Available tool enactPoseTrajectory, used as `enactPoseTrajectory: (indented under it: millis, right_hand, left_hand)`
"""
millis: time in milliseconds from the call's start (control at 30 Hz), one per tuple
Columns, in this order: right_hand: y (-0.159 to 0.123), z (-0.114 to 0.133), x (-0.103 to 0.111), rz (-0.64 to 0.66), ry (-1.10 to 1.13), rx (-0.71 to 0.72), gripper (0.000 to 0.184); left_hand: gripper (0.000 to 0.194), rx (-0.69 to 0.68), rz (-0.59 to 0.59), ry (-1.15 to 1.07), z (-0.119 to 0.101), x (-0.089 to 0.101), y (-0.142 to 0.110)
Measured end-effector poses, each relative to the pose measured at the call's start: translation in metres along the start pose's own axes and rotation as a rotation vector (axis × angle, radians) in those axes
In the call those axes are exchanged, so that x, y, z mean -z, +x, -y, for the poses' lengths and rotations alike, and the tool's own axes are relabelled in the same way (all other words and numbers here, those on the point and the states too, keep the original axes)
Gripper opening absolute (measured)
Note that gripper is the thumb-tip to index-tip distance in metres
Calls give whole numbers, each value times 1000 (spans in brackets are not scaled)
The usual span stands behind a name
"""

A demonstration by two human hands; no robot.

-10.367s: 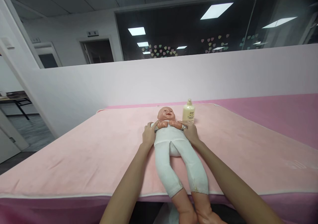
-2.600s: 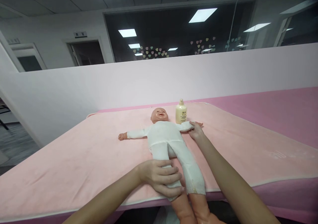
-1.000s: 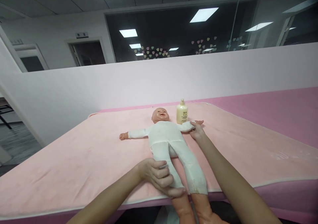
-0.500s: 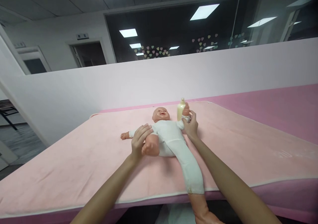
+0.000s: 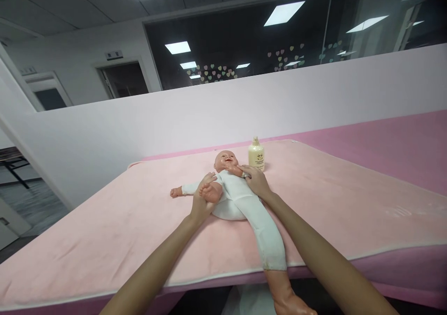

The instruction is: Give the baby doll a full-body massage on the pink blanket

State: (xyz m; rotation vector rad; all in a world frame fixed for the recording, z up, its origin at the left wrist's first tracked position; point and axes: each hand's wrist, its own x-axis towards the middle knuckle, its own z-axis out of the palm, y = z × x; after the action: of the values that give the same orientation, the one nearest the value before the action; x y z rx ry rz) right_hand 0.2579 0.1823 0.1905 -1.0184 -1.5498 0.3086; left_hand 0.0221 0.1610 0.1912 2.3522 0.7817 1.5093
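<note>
A baby doll in a white suit lies on its back, head away from me. My left hand is closed around its raised, bent leg, and the bare foot shows in front of my fingers. On the other side, my right hand grips the doll's arm at the white cuff. That arm lies folded across the upper chest, its small hand just below the chin. The doll's other arm stretches out sideways on the cloth, while the other leg hangs over the near edge.
A pale yellow pump bottle stands upright beyond my right hand. The pink blanket covers a padded table against a low white wall. Above the wall is dark glass with heart stickers.
My right hand has brought the doll's arm from beside the bottle inward over the chest, uncovering the bottle. My left hand has pushed the bent leg up towards the doll's belly.
</note>
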Motion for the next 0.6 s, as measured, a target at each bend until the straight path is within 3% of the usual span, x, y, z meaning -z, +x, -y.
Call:
enactPoseTrajectory:
  millis: [600]
  right_hand:
    - [-1, 5, 2, 58, -293, 94, 66]
  left_hand:
    - [50, -71, -90, 59, -2, -3, 1]
